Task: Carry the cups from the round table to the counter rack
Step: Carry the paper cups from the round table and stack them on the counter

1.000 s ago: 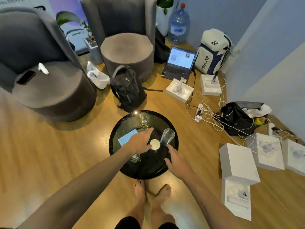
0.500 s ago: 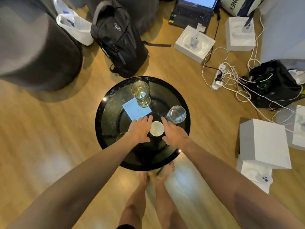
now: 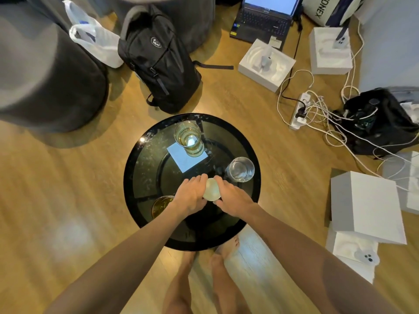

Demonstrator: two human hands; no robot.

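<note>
Both hands wrap around a small white cup [image 3: 212, 189] in the middle of the round black surface [image 3: 140, 177], the left hand [image 3: 190, 196] on one side and the right hand [image 3: 233, 197] on the other. The cup stands straight up with its open top facing the ceiling. A clear glass [image 3: 239, 169] stands just beside the right hand, and a yellow glass [image 3: 189, 138] stands farther back on a blue paper [image 3: 181, 158].

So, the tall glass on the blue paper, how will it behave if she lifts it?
The tall glass looks filled with yellowish liquid, so it is probably heavy for its size and may spill if tilted. It looks tall and narrow, so a sideways push could tip it. It stands on the blue paper, which might slide or lift with it.
</note>
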